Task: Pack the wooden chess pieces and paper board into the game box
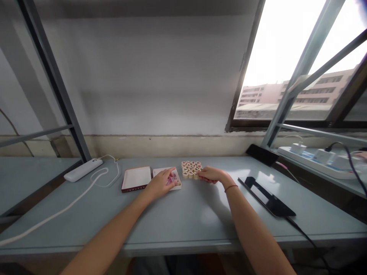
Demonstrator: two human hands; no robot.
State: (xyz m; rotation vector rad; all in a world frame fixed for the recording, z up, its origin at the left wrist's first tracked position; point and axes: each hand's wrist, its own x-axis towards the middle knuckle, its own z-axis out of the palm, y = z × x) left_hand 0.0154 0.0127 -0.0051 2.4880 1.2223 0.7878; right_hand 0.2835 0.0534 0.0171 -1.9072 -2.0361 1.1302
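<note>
Round, pale xiangqi pieces (190, 168) with characters on top stand packed together in rows on the desk. My right hand (211, 174) comes in from their right side, fingers closed together at a piece (196, 175) on the near right corner. To the left of the pieces is a shallow white box (178, 187) with red-printed paper inside. My left hand (159, 183) lies over that box, thumb apart from the fingers, covering part of its inside. Beside it, further left, sits the box lid (137, 178), white inside with a dark red edge.
A white power strip (83, 170) with a white cable lies on the left. On the right are a black tablet-like device (266, 196) with a cable, a dark phone-like slab (262, 154) and another power strip (318, 162) with chargers. The wall backs the desk (183, 221).
</note>
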